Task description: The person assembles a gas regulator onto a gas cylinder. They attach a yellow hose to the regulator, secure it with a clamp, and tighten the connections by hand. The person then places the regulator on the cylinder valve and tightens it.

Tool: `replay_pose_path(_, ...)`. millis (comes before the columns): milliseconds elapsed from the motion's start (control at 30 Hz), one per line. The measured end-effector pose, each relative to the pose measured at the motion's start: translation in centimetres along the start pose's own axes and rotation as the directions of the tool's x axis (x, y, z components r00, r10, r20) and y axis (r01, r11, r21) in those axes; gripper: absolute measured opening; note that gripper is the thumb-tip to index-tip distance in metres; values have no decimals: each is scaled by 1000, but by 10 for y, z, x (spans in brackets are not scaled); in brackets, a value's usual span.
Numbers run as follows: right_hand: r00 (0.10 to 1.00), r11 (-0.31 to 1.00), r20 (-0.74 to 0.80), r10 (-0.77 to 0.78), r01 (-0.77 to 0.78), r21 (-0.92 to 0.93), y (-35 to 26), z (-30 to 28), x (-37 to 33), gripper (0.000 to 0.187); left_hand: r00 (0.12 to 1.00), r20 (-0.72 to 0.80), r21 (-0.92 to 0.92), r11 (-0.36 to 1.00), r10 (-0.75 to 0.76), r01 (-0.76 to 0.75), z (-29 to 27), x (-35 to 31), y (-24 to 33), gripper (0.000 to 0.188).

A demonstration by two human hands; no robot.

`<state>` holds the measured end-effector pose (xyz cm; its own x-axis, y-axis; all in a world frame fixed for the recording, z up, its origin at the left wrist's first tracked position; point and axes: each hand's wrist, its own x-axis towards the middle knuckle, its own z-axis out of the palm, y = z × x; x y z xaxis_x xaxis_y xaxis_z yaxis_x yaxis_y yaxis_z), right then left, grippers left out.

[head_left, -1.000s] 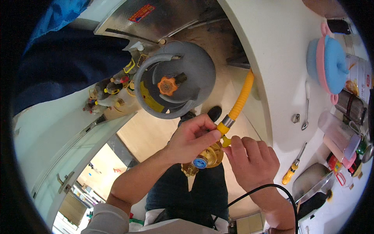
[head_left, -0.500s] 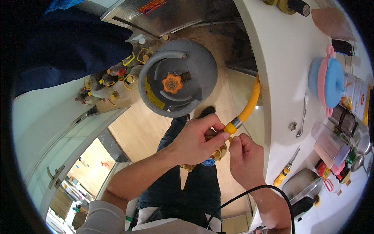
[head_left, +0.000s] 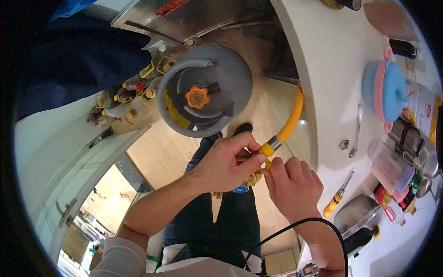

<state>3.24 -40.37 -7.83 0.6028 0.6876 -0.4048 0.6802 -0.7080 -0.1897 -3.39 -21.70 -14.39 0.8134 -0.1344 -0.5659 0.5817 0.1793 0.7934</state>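
Note:
My left hand (head_left: 226, 162) is wrapped round a brass gas regulator (head_left: 253, 179) with a blue-rimmed round gauge (head_left: 240, 189). A ribbed yellow gas hose (head_left: 292, 121) with a steel collar (head_left: 274, 143) runs to the regulator, its end beside my left thumb. With bent fingers, my right hand (head_left: 295, 185) pinches a small yellow part (head_left: 268, 164) at the regulator, just below the hose end; its kind is partly hidden. Beyond my hands a grey gas cylinder (head_left: 237, 78) stands on the floor, with an orange valve knob (head_left: 197, 97) inside its collar.
On the right, a white counter (head_left: 323, 92) bears a yellow-handled screwdriver (head_left: 339, 196), a spoon (head_left: 358, 131), a small metal piece (head_left: 344, 144) and a blue-and-pink lidded pot (head_left: 392, 90). Several bottles (head_left: 124, 94) stand left of the cylinder. A black cable (head_left: 300, 222) crosses my right forearm.
My right hand has turned, its fingers now bent over the small yellow part. The left hand keeps its hold on the regulator. The whole view has shifted slightly.

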Motion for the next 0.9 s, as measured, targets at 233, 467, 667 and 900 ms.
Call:
replay_pose_path(233, 942, 689, 228, 248, -337, 642, -1, 14, 10, 23, 994, -42, 56, 994, 98, -96, 4, 0, 0, 17)
replay_pose_path(467, 768, 222, 515, 382, -617, 755, -2, 16, 9, 32, 993, -41, 38, 994, 107, -105, 0, 1, -7, 16)
replay_pose_path(667, 993, 981, -83, 88, -72, 181, -2, 4, 2, 25, 1000, -28, 30, 999, -14, 15, -1, 2, 1, 14)
replay_pose_path(900, 994, 911, -50, 95, -67, 407, 9, 36, 5, 26, 999, -36, 25, 999, 41, -40, 7, 2, 1, 14)
